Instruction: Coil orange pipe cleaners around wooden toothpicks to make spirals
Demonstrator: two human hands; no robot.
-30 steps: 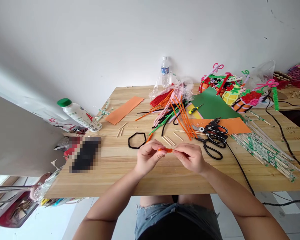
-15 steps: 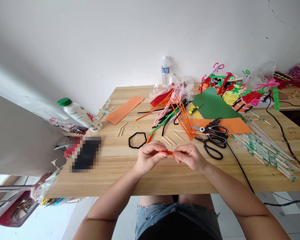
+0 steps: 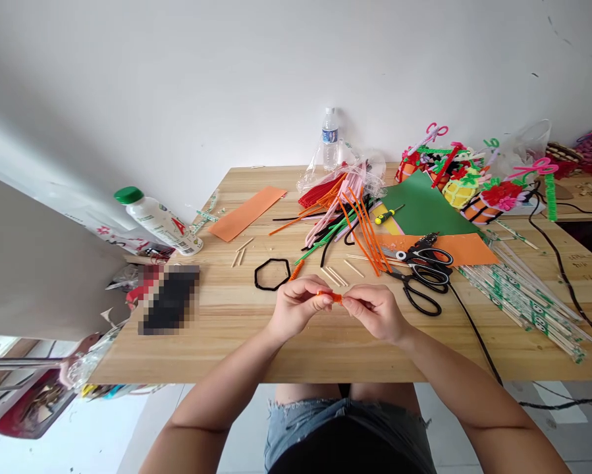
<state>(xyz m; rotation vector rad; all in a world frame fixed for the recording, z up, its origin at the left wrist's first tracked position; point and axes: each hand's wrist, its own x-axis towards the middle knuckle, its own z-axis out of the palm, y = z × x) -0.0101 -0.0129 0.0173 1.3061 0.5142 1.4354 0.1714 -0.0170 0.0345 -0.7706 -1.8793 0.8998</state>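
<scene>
Between the fingertips of both hands is an orange pipe cleaner (image 3: 336, 297), wound into a short coil. My left hand (image 3: 298, 306) pinches its left end with thumb and forefinger. At its right end, my right hand (image 3: 377, 311) is closed in a pinch too. Both hands are held over the front part of the wooden table. Just behind my left hand lies another orange coil (image 3: 297, 269), partly hidden by the fingers. A black pipe cleaner bent into a many-sided ring (image 3: 272, 274) lies to its left. Several short wooden sticks (image 3: 335, 276) rest beyond the hands.
Black-handled scissors (image 3: 427, 263) lie right of my hands, near a yellow screwdriver (image 3: 388, 214). Loose pipe cleaners (image 3: 335, 210), green card (image 3: 419, 204) and wrapped sticks (image 3: 527, 303) spread behind and right. A white bottle with a green cap (image 3: 162, 224) stands left. A black cable (image 3: 473, 332) crosses the front edge.
Both hands stay pinched on the orange pipe cleaner, with the fingers shifted slightly along it. The coil sits a little higher and tilts a bit more. The view has moved slightly.
</scene>
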